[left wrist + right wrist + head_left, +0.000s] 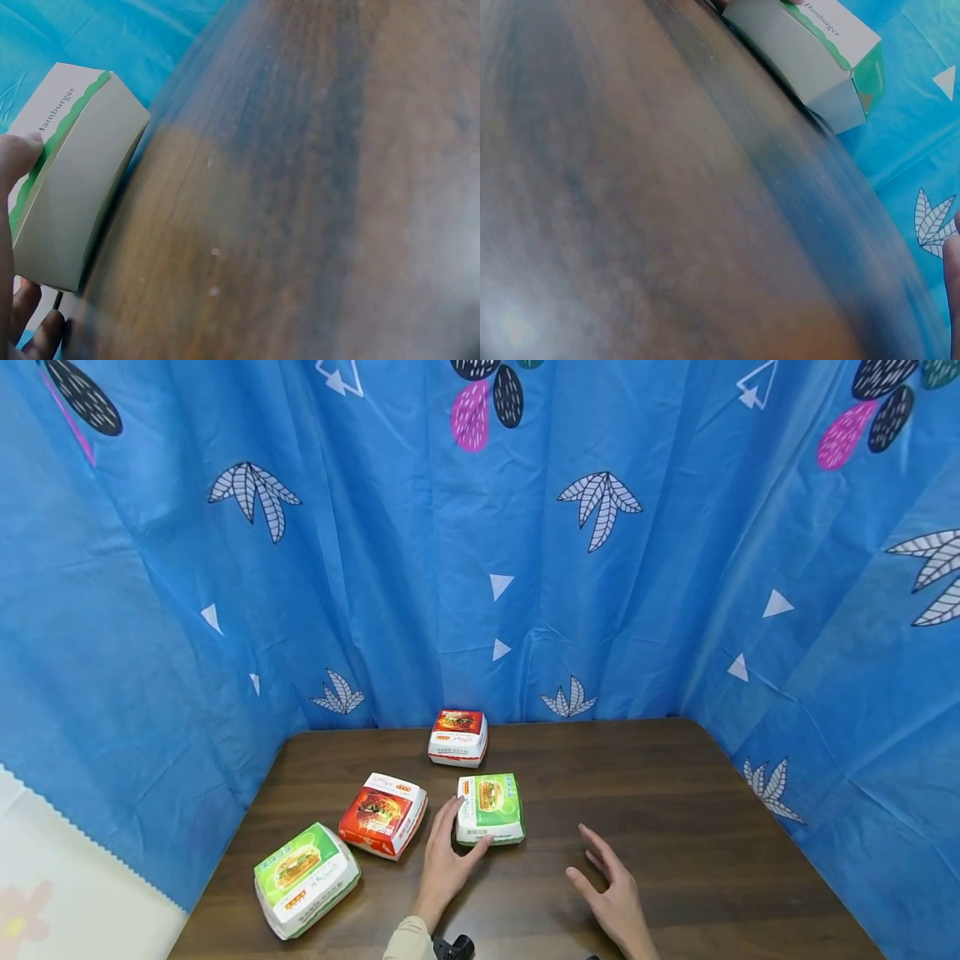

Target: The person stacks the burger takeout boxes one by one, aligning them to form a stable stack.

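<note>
Here I am looking down from the head camera at a dark wooden bench (675, 793) closed in by a blue patterned curtain (420, 568). My left hand (447, 860) is resting against the green burger box (491, 807) near the middle of the bench, fingers lying along its left side and thumb pressing at its near edge. My right hand (611, 893) is hovering to the right of that box, well apart from it, fingers spread and relaxed, holding nothing.

Three more boxes are sitting on the bench: a red box (458, 737) at the far edge, a second red box (382, 814) just left of my left hand, and another green box (306, 878) at the near left.

The left wrist camera is showing what the head view is not: a fingertip touching the box's green-trimmed lid edge and its plain white side wall (71, 202). The right wrist view is giving only blurred wood and the box's far corner (832, 60).
</note>
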A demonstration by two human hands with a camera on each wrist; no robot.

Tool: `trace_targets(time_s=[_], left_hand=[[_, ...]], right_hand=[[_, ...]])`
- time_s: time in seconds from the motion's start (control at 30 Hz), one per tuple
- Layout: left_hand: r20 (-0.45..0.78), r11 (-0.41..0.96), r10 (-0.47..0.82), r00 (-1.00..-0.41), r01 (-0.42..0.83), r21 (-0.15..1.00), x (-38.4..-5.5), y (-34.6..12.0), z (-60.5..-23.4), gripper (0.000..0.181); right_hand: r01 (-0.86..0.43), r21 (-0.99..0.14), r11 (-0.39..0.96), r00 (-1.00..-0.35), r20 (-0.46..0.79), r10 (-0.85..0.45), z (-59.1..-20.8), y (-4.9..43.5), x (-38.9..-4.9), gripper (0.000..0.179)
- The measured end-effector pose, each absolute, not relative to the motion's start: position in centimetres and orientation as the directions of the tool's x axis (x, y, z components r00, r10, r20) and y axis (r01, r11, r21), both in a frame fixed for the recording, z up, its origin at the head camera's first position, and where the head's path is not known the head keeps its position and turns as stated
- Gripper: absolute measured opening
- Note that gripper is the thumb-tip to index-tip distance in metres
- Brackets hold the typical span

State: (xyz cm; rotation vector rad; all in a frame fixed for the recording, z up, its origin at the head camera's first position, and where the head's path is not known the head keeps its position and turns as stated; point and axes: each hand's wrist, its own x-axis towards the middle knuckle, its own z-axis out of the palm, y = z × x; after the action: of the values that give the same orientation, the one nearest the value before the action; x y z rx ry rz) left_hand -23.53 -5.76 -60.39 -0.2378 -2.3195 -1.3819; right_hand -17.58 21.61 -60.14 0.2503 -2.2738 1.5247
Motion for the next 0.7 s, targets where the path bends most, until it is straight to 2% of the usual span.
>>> trace_targets(time_s=[0.17,0.5,0.7], left_hand=[[0.43,0.487,-0.06,-0.901,0.35,0.801,-23.5,-5.9,-60.2,0.082],[0.282,0.479,0.019,-0.959,0.256,0.84,-25.2,-6.6,-59.5,0.124],[0.243,0.45,0.059,-0.968,0.243,0.859,-26.2,-6.7,-59.6,0.131]], right_hand=[[-0.347,-0.852,0.392,-0.913,0.402,0.067,-60.1,21.5,-17.5,0.061],[-0.325,-0.857,0.4,-0.918,0.388,0.085,-60.2,21.5,-17.4,0.062],[-0.327,-0.856,0.4,-0.917,0.39,0.085,-60.2,21.5,-17.5,0.061]])
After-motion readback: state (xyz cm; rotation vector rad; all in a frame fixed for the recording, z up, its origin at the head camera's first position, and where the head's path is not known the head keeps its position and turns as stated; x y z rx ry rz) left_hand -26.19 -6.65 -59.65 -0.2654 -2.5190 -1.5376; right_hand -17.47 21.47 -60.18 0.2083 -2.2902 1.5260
